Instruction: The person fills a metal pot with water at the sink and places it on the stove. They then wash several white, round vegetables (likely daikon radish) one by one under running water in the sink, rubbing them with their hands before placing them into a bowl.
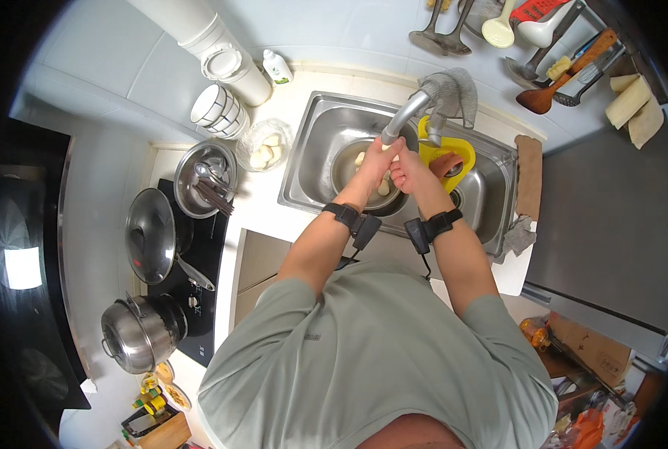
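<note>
Both hands meet under the spout of a silver faucet (409, 112), over the left basin of a stainless steel sink (320, 126). A pale piece of food (387, 147) shows at the fingertips of my left hand (377, 165), mostly hidden. My right hand (413, 171) presses against the left one with its fingers curled; whether it also grips the piece is hidden. Below them a metal bowl (340, 163) holds several pale peeled pieces (384, 186). Close to my right hand, a yellow corner strainer (464, 150) contains a reddish-brown item (443, 164).
Left of the sink stand a glass bowl (244, 147) of pale pieces, stacked bowls (221, 112) and a steel basin (183, 174) with cutlery. A lidded pan (151, 236) and steel pot (137, 334) occupy the cooktop (202, 331). A mesh cloth (451, 95) drapes the faucet.
</note>
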`<action>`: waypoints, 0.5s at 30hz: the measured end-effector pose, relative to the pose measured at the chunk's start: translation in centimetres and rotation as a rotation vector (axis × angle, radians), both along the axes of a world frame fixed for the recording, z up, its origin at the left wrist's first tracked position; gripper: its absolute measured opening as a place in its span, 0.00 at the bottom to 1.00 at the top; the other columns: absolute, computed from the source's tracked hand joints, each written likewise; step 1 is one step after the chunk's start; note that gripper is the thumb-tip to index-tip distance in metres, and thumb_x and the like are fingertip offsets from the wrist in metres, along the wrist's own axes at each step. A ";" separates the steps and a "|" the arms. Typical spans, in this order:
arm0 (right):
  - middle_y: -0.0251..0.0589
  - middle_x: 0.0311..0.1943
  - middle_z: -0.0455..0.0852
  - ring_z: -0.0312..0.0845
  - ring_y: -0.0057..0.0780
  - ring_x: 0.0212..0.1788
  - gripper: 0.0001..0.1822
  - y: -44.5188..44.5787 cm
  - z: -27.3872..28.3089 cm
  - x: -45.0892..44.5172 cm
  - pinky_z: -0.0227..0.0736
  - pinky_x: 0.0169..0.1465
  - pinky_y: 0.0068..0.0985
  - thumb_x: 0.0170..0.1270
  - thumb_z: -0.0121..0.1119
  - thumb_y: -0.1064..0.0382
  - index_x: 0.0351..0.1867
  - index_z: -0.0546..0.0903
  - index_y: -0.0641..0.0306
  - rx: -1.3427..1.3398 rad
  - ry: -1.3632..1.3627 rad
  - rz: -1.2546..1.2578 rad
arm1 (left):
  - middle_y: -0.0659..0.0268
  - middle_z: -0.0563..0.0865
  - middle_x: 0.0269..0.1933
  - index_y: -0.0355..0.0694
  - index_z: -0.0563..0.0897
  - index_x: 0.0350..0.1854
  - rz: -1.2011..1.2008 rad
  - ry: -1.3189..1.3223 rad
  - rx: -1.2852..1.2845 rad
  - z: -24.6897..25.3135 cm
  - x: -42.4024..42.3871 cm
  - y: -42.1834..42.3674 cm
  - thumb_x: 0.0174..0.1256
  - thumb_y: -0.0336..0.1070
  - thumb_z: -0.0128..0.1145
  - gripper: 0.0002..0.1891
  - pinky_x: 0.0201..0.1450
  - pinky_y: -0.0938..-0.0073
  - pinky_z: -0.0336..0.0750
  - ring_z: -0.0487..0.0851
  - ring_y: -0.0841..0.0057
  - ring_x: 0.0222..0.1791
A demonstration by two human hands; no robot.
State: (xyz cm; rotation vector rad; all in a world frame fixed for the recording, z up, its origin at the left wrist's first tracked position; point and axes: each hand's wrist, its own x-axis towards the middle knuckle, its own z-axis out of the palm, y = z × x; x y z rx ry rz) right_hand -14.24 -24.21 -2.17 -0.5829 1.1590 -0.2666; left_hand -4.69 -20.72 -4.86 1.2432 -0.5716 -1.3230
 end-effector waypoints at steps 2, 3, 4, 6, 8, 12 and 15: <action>0.25 0.15 0.59 0.49 0.14 0.12 0.31 0.0 -0.1 0.1 0.45 0.14 0.15 0.68 0.35 0.28 0.24 0.65 0.53 0.047 0.008 -0.020 | 0.67 0.81 0.34 0.39 0.79 0.41 0.011 -0.118 -0.060 -1.2 0.1 -0.1 0.69 0.43 0.54 0.12 0.31 0.75 0.73 0.77 0.80 0.31; 0.25 0.15 0.60 0.50 0.15 0.12 0.31 0.3 -0.4 0.3 0.45 0.14 0.16 0.68 0.34 0.29 0.24 0.66 0.54 0.017 0.030 -0.028 | 0.66 0.82 0.34 0.38 0.79 0.42 0.030 -0.203 -0.043 -1.4 0.4 -0.2 0.70 0.45 0.53 0.14 0.33 0.74 0.73 0.77 0.79 0.32; 0.26 0.15 0.60 0.51 0.15 0.12 0.31 0.5 -0.7 0.5 0.46 0.13 0.17 0.68 0.33 0.29 0.24 0.66 0.54 -0.014 0.052 -0.036 | 0.64 0.82 0.35 0.37 0.80 0.43 0.049 -0.288 -0.026 -1.5 0.5 -0.4 0.71 0.47 0.52 0.16 0.35 0.74 0.73 0.77 0.78 0.32; 0.32 0.16 0.68 0.58 0.21 0.10 0.30 1.2 -1.1 1.2 0.49 0.12 0.22 0.71 0.33 0.33 0.28 0.72 0.57 -0.226 0.106 -0.079 | 0.65 0.82 0.34 0.37 0.80 0.43 0.097 -0.099 0.068 -1.5 0.7 -1.7 0.72 0.47 0.52 0.16 0.33 0.73 0.73 0.77 0.78 0.31; 0.33 0.16 0.70 0.61 0.22 0.10 0.31 1.3 -2.7 1.5 0.51 0.11 0.23 0.72 0.31 0.34 0.28 0.73 0.58 -0.625 0.238 -0.059 | 0.65 0.82 0.33 0.36 0.79 0.43 0.178 0.109 0.127 -1.7 0.9 -2.6 0.72 0.47 0.51 0.16 0.30 0.72 0.73 0.77 0.77 0.30; 0.30 0.15 0.71 0.62 0.20 0.12 0.33 0.2 -7.0 1.0 0.52 0.13 0.21 0.71 0.30 0.33 0.25 0.72 0.57 -1.345 0.513 -0.074 | 0.66 0.80 0.31 0.37 0.78 0.42 0.221 0.384 0.149 0.3 -0.1 -2.9 0.72 0.46 0.52 0.15 0.26 0.71 0.74 0.79 0.76 0.26; 0.28 0.14 0.70 0.61 0.18 0.12 0.31 0.7 -3.7 0.8 0.51 0.13 0.20 0.71 0.32 0.33 0.25 0.73 0.56 -0.738 0.257 -0.136 | 0.67 0.79 0.30 0.38 0.77 0.42 0.069 0.323 0.101 1.1 0.3 -1.3 0.70 0.43 0.55 0.13 0.27 0.72 0.76 0.80 0.77 0.27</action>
